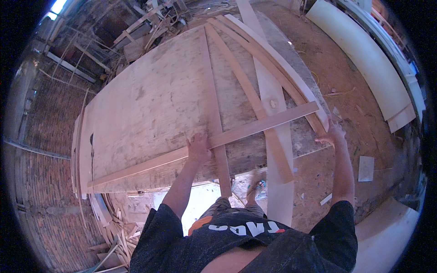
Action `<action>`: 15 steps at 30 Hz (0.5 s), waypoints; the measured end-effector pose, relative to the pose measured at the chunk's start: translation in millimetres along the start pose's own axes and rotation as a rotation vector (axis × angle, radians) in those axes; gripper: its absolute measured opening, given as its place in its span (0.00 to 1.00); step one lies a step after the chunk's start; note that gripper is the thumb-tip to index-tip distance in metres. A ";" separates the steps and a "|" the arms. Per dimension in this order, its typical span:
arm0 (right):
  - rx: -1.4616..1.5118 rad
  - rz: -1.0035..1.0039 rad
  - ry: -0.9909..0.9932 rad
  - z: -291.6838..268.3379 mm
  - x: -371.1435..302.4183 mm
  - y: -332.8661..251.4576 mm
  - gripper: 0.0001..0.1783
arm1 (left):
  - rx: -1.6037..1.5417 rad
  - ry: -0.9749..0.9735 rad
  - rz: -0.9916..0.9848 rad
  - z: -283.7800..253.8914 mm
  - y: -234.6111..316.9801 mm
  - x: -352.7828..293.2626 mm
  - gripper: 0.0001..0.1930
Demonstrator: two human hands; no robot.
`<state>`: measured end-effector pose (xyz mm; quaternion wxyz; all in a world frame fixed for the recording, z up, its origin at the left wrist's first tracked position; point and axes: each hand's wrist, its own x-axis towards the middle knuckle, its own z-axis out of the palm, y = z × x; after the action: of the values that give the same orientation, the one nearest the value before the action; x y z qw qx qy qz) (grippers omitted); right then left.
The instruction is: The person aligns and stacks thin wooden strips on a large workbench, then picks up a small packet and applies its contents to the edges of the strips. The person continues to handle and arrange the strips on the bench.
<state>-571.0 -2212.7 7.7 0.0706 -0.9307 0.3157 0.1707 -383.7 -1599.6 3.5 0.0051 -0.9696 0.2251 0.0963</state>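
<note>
A large worn plywood sheet (150, 100) lies flat as a work surface. A long pale wooden batten (255, 127) lies crosswise over it, running from lower left to upper right. My left hand (199, 149) rests palm down on this batten near its middle. My right hand (332, 134) grips the near end of a thin strip (273, 73) at the sheet's right edge, just past the batten's right end. Several more long strips (236, 77) lie lengthwise on the sheet, crossing under the batten.
A wide pale board (278, 150) runs lengthwise and overhangs the near edge. Scrap wood (150, 22) is piled at the far end, offcuts (114, 227) lie lower left. White curved panels (364, 54) stand at right on a sawdust floor (337, 73). A brick wall (50, 118) is on the left.
</note>
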 end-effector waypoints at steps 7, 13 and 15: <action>0.117 -0.005 0.045 -5.9 -34.3 -16.0 0.78 | -0.017 -0.138 0.007 -17.8 9.9 25.3 0.31; 0.189 -0.053 0.009 -17.0 -42.3 -34.0 0.79 | -0.023 -0.050 0.072 -53.2 -0.4 14.7 0.31; 0.263 -0.017 -0.077 -34.0 -54.2 -60.5 0.78 | -0.042 -0.016 0.032 -93.7 5.9 -7.0 0.31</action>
<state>-565.0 -2142.5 60.4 0.2058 -0.9088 0.3244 0.1629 -375.1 -1606.8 97.0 -0.0150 -0.9648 0.2386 0.1091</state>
